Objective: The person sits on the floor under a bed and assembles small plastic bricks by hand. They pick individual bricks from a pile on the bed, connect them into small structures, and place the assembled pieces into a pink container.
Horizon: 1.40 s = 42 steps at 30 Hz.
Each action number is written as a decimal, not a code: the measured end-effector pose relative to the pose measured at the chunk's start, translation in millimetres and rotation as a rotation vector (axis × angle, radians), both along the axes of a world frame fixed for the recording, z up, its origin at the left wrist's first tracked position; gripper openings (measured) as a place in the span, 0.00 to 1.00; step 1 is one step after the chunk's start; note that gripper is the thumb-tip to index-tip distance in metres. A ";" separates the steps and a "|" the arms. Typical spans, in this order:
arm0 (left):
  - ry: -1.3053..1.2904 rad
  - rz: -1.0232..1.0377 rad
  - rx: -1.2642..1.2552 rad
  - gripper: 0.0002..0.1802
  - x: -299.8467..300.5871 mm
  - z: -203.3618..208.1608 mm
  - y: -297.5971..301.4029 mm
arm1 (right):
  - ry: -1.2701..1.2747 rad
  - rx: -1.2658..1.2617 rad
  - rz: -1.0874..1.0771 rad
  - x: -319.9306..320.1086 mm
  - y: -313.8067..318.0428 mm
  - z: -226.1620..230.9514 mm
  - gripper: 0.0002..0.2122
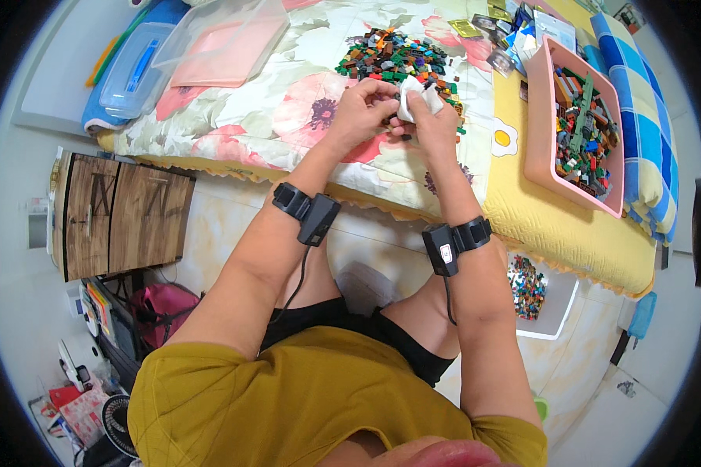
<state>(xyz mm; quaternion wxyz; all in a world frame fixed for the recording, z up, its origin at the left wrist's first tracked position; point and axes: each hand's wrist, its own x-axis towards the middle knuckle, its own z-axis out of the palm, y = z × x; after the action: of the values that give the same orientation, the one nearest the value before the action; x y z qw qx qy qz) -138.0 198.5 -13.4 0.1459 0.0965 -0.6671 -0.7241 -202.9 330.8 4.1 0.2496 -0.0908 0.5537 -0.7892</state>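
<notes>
Both my hands meet above the near side of a bed with a floral sheet [288, 124]. My left hand [358, 113] is closed, its fingertips pinching what looks like a small dark toy brick, mostly hidden. A crumpled white tissue [422, 105] sits in my right hand [438, 131], its fingers wrapped round it and pressed against the left fingertips. Just beyond the hands lies a loose pile of mixed toy bricks [393, 56], brown, green, black and other colours. A few stray pieces lie beneath my fingers.
A pink bin [539, 132] full of bricks and built pieces stands at the right. Clear and pink plastic containers [237, 58] lie at the far left. Below the bed's right side, a white tray [551, 325] holds small bricks. A wooden cabinet [121, 214] stands left.
</notes>
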 end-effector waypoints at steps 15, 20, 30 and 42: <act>0.041 0.548 -0.812 0.15 -13.7 -20.2 -54.8 | 0.844 -0.026 -0.862 -61.5 83.1 57.3 0.12; -0.089 0.532 -1.091 0.15 -20.7 -43.5 -76.5 | 0.813 0.440 -1.394 -84.6 129.3 64.1 0.17; -0.027 0.677 -0.830 0.10 -20.5 -33.4 -63.5 | 0.540 0.037 -1.229 -87.5 140.4 62.3 0.15; 0.018 0.065 0.373 0.09 -4.6 4.2 -1.9 | 0.889 0.121 -0.431 -10.1 7.0 12.7 0.07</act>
<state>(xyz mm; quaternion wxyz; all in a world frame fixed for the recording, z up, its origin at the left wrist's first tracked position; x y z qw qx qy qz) -142.7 196.6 -9.2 0.1547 0.1370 -0.5164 -0.8310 -213.0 337.8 16.8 -0.1744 -0.2873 0.6574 -0.6744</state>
